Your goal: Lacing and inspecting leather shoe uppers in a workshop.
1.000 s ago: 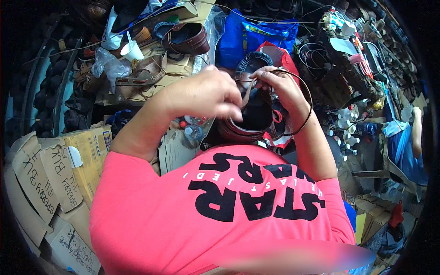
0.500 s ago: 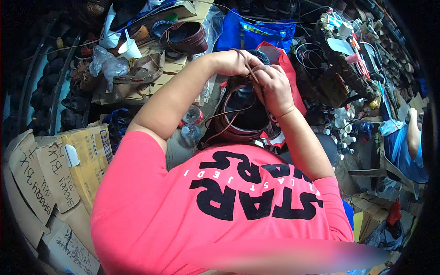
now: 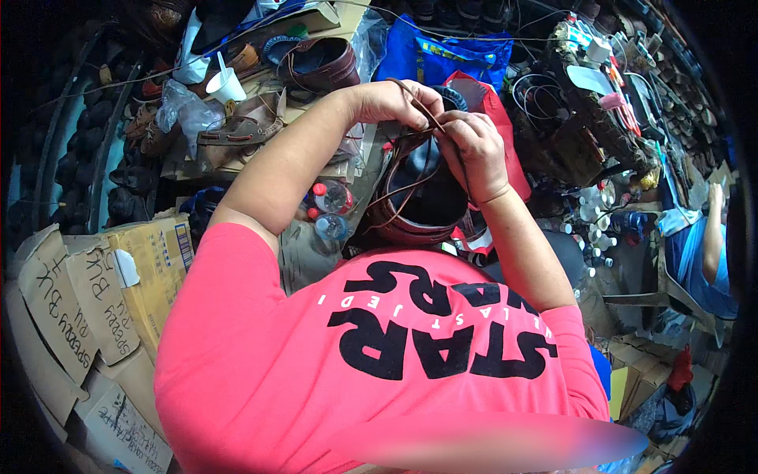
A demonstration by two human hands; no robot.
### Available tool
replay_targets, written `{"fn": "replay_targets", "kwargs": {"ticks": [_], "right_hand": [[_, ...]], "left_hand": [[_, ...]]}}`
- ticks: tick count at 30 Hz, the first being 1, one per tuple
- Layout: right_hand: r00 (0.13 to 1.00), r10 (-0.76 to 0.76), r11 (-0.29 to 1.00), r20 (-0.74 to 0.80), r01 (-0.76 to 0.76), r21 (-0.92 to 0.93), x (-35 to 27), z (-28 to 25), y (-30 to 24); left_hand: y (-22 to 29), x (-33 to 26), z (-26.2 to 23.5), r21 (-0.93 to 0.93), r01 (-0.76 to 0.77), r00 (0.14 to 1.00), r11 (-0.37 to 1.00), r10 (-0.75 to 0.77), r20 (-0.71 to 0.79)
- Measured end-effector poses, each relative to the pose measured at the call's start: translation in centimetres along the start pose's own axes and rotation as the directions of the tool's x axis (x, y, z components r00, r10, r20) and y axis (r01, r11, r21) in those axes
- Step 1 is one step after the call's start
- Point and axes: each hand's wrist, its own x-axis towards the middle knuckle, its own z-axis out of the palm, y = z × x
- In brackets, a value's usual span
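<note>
A dark reddish-brown leather shoe (image 3: 416, 234) rests against the front of my shirt, its opening facing up. Thin brown leather lace (image 3: 421, 108) runs from its top part, and one loose strand hangs across the opening. My left hand (image 3: 388, 103) pinches the lace above the toe end, with a length sticking up past the fingers. Close beside it, my right hand (image 3: 482, 156) has its fingers closed on the same lace. The knuckles partly hide where the strands cross.
Another brown shoe (image 3: 332, 65), a tan leather upper (image 3: 241, 133) and a white cup (image 3: 227, 87) lie at far left. Plastic bottles (image 3: 335, 197) stand near my left elbow. Beyond are red (image 3: 505, 130) and blue bags (image 3: 466, 59). A cluttered stand (image 3: 580, 150) and another person's arm (image 3: 714, 237) are right.
My left hand has drawn slightly left, away from the right, and the lace between them lies differently. The strand over the shoe opening has shifted. The right hand stays nearly in place.
</note>
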Motion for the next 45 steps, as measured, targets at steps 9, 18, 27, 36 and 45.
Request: {"fn": "replay_targets", "kwargs": {"ticks": [9,18,27,36,45], "right_hand": [[0.987,0.158,0.980,-0.022,-0.153,0.130,-0.1,0.0,-0.3],[0.987,0.159,0.982,-0.022,-0.156,0.106,-0.4,0.1,-0.1],[0.788,0.570,0.536,0.232,-0.571,0.621,-1.6,-0.9,-1.2],[0.514,0.682,-0.373,0.520,-0.368,0.852,-4.2,-3.0,1.3],[0.535,0.589,-0.569,0.605,-0.257,0.781,-6.7,-5.0,2.2]], "left_hand": [[-0.8,-0.4,-0.1,-0.270,-0.080,0.996,0.960,0.066,-0.062],[1.7,-0.3,0.1,0.297,0.012,0.996,0.955,0.015,-0.091],[4.1,-2.8,-0.3,0.572,0.021,0.996,0.820,0.031,-0.082],[3.0,-5.8,-0.2,-0.020,-0.075,0.928,0.997,0.062,-0.367],[1.5,-9.1,-2.3,0.636,0.351,0.850,0.688,0.051,-0.525]]}}
